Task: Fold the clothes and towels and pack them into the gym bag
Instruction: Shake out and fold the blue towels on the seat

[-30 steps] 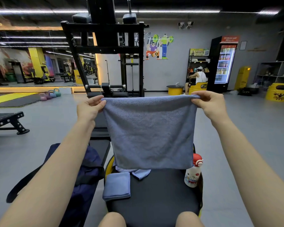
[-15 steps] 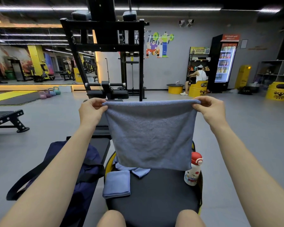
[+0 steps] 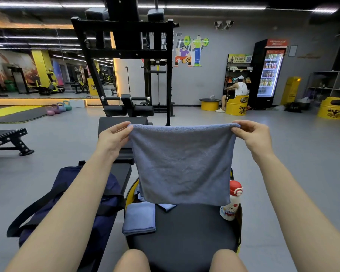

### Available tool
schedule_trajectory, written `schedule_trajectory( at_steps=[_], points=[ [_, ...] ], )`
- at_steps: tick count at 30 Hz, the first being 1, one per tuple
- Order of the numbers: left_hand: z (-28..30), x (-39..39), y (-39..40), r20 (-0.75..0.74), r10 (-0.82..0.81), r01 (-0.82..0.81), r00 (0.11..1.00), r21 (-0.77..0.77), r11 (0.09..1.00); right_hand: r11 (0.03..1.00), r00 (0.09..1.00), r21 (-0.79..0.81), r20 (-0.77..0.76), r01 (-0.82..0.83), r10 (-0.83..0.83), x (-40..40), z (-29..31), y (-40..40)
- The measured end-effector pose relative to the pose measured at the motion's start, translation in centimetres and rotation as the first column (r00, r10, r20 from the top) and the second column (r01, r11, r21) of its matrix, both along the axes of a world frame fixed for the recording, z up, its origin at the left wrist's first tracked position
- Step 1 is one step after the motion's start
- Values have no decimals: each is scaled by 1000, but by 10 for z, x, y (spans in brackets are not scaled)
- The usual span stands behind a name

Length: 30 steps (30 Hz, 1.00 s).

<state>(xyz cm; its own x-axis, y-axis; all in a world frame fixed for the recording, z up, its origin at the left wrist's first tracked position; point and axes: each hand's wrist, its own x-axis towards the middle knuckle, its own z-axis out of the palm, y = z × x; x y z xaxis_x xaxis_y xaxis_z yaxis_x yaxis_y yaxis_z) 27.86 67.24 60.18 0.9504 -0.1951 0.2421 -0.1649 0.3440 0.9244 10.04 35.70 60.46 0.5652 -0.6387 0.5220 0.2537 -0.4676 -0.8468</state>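
A grey-blue towel [image 3: 182, 163] hangs doubled in the air over the black round seat [image 3: 185, 232]. My left hand [image 3: 112, 139] pinches its upper left corner and my right hand [image 3: 252, 134] pinches its upper right corner. A smaller folded blue towel [image 3: 138, 219] lies on the seat's left edge. More blue cloth [image 3: 166, 207] peeks out behind the hanging towel. The navy gym bag [image 3: 67, 203] sits left of the seat, partly hidden by my left forearm.
A white bottle with a red cap [image 3: 231, 201] stands on the seat's right edge. A black weight machine [image 3: 126, 65] rises just beyond. A flat bench [image 3: 6, 138] is at the left. A person [image 3: 237, 91] sits far back near a drinks fridge [image 3: 268, 73].
Both hands have lowered the towel a little, so its bottom edge now hangs nearer the seat. The grip on both corners is the same.
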Motion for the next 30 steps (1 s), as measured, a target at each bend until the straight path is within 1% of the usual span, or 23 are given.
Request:
schedule_trajectory(
  at_steps=[3,7,10,15,17,21,23,26,30],
  points=[
    [-4,4,-1,70,130,-135,989,74,988,1000,1000,2,4,-12,12,0,-1,0],
    [-5,3,-1,247,244,-299,938,216,930,1000,1000,-22,-10,7,-7,0,-2,0],
    [-3,1,-1,341,272,-374,900,280,884,997,998,-53,-26,58,-59,1,-5,-1],
    [-4,0,-2,425,295,-452,856,337,826,984,987,-83,-2,160,-161,2,-8,2],
    [-7,4,-1,419,272,-431,866,353,830,985,987,-70,-3,158,-158,2,-8,3],
    [-13,4,-1,307,143,-250,941,346,904,997,996,-45,-62,67,-70,2,-13,5],
    [-19,0,-2,269,105,-194,957,328,925,999,996,-16,-75,39,-40,0,-16,8],
    [-29,-8,-2,262,91,-174,961,313,934,1000,998,24,-63,0,1,-5,-24,12],
    [-42,-16,2,257,75,-153,963,299,942,997,995,66,-97,-29,36,-14,-36,8]
  ],
)
